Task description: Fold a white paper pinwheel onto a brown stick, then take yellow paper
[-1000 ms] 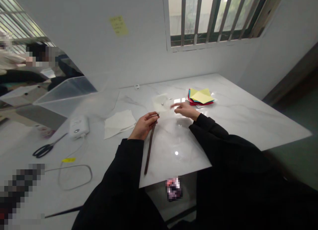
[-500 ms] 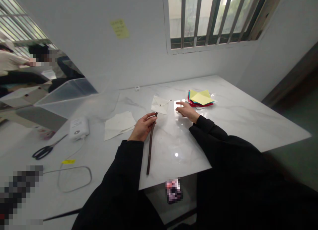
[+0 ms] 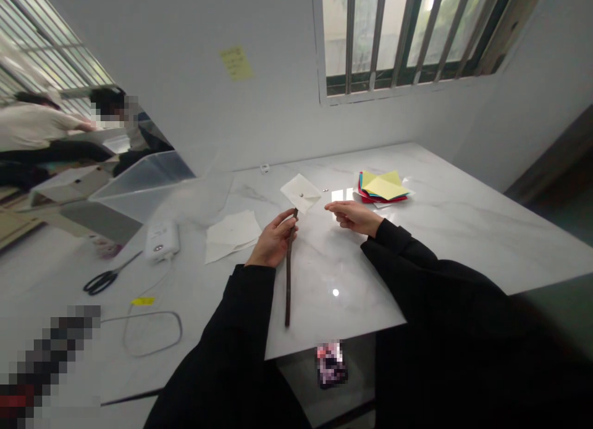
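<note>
My left hand (image 3: 272, 238) is closed around the upper end of a thin dark brown stick (image 3: 288, 280), which slants down toward the table's front edge. At the top of the stick sits a white paper pinwheel (image 3: 306, 186) with a small metallic pin or bead at its centre. My right hand (image 3: 354, 217) is just right of the pinwheel, apart from it, its fingers drawn together and the index finger pointing left. Nothing shows in the right fingers. Small shiny bits (image 3: 325, 190) lie on the table behind that hand.
Coloured paper sheets (image 3: 384, 186) are stacked at the right. White paper pieces (image 3: 231, 234) lie left of my left hand. Farther left are black-handled scissors (image 3: 102, 282), a white power socket block (image 3: 162, 240) with a cable, and a clear plastic bin (image 3: 152, 175). Two people sit beyond.
The pinwheel has turned on its stick, from a squarer stance to a diamond one. My right hand's fingers have come together from a spread pose. The camera view has shifted slightly.
</note>
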The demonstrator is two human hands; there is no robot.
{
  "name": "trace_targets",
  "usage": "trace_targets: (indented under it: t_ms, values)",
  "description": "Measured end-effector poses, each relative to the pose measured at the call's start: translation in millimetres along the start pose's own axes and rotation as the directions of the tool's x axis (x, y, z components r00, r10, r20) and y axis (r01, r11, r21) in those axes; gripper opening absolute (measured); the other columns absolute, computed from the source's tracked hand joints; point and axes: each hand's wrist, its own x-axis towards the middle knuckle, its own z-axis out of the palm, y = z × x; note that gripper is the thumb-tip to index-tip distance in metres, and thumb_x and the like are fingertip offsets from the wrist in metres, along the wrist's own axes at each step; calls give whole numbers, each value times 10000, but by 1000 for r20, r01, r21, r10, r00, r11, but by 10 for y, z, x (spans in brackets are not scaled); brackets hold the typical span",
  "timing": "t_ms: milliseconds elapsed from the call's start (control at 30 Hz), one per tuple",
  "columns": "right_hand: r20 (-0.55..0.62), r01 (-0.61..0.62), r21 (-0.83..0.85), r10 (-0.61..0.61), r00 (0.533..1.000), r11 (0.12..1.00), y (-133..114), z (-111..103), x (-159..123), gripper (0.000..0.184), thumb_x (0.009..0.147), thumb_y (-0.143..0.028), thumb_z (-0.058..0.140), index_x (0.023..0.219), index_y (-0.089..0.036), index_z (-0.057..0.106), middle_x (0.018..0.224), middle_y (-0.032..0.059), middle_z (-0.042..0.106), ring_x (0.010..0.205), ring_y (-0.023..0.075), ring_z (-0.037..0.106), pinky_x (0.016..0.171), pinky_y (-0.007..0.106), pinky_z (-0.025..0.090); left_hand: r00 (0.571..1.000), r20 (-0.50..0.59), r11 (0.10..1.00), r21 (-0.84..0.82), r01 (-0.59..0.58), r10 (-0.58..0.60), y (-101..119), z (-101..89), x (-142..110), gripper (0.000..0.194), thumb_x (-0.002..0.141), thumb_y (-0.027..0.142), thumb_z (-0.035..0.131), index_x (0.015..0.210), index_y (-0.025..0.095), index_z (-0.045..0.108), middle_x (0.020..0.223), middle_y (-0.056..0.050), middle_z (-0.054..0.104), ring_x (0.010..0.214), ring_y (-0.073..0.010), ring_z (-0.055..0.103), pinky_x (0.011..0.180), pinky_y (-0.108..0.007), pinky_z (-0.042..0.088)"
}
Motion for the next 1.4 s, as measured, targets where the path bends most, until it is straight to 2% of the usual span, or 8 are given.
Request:
trace_targets:
  t_ms: [400, 533, 733, 967, 1067, 1133, 1267, 1400]
  values:
    - [464, 59, -258, 70, 883, 964, 276, 672, -171, 429, 951, -548, 696, 992, -122, 722, 628, -53, 522, 498, 63, 411, 449, 199, 317, 992, 126, 986, -167, 5, 16, -82, 155, -70, 491, 762, 127, 870, 1213, 231, 707, 978, -2, 686, 739, -100, 637, 588, -179, 490]
    - [532, -11, -269, 158, 832, 963, 291, 640, -162, 425, 952, -536, 710, 986, -113, 727, 635, -44, 560, 511, 63, 471, 466, 187, 357, 988, 143, 982, -188, -25, 53, -53, 115, -45, 480, 781, 139, 835, 1234, 226, 702, 1031, -22, 705, 817, -122, 656, 712, -208, 531]
    - [715, -74, -335, 304, 629, 939, 263, 586, -180, 511, 899, -579, 770, 1050, -92, 761, 677, -8, 656, 567, 59, 550, 525, 165, 399, 990, 106, 975, -213, -71, 95, -61, 95, 2, 342, 816, 211, 810, 1150, 235, 737, 1116, -36, 736, 910, -152, 663, 767, -236, 524]
    - [721, -82, -373, 344, 601, 924, 276, 601, -158, 506, 903, -547, 782, 1115, -87, 770, 704, 2, 685, 584, 45, 558, 530, 140, 384, 987, 103, 980, -172, -102, 121, -152, 120, 36, 282, 800, 237, 874, 1058, 197, 769, 1035, -29, 742, 784, -115, 621, 660, -203, 489]
    - [719, -153, -272, 306, 624, 950, 274, 537, -135, 524, 860, -492, 847, 1196, -105, 737, 755, 1, 699, 607, 55, 597, 541, 136, 428, 992, 54, 975, -197, -103, 116, -143, 106, 45, 244, 788, 239, 879, 994, 175, 765, 956, -26, 733, 739, -113, 611, 625, -203, 483]
    - [652, -244, -161, 288, 701, 956, 256, 473, -101, 500, 859, -445, 861, 1207, -119, 710, 820, 11, 714, 636, 73, 639, 555, 148, 486, 996, 24, 977, -199, -75, 81, -137, 92, 61, 208, 800, 255, 868, 952, 164, 758, 883, -21, 717, 692, -112, 595, 614, -214, 486]
    - [307, -290, 140, 237, 922, 947, 198, 378, -13, 295, 995, -376, 720, 1161, -139, 665, 909, 47, 735, 687, 88, 688, 624, 167, 589, 996, -70, 975, -211, -67, 53, -151, 82, 99, 117, 830, 220, 814, 895, 148, 746, 848, -26, 718, 711, -121, 615, 642, -218, 492]
    - [95, -202, 313, 181, 979, 928, 202, 420, 34, 213, 1033, -324, 659, 1123, -131, 651, 936, 76, 726, 776, 117, 729, 736, 201, 633, 997, -62, 976, -208, -66, 54, -179, 119, 103, 109, 838, 210, 802, 878, 127, 743, 882, -52, 739, 753, -130, 640, 642, -214, 485]
